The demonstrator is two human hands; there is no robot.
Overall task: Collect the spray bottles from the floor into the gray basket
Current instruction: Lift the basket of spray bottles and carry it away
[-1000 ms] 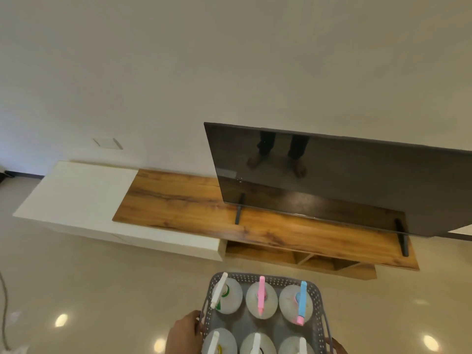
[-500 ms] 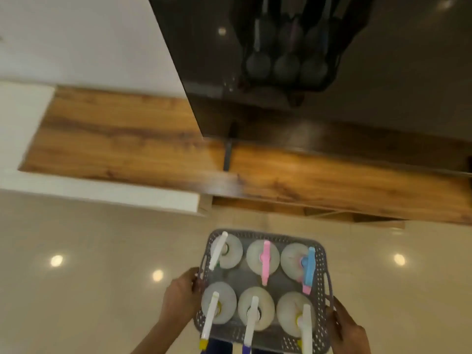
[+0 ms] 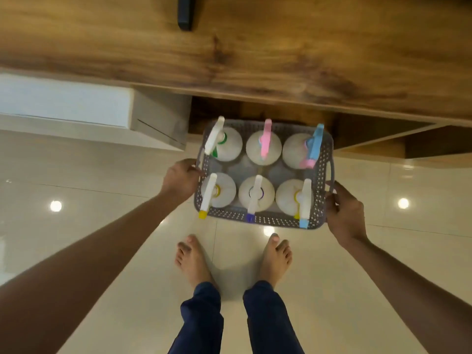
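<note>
Glossy cream floor tiles (image 3: pixel 102 251) under wooden cabinet (image 3: pixel 255 47); left hand (image 3: pixel 181 178), right hand (image 3: pixel 343 215) gripping gray basket (image 3: pixel 265 221).

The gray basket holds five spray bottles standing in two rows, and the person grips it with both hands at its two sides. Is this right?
Not quite: the head view shows six spray bottles in the gray basket, not five, three in each row. The rest holds: the bottles stand upright in two rows, the left hand grips the basket's left side and the right hand its right.
</note>
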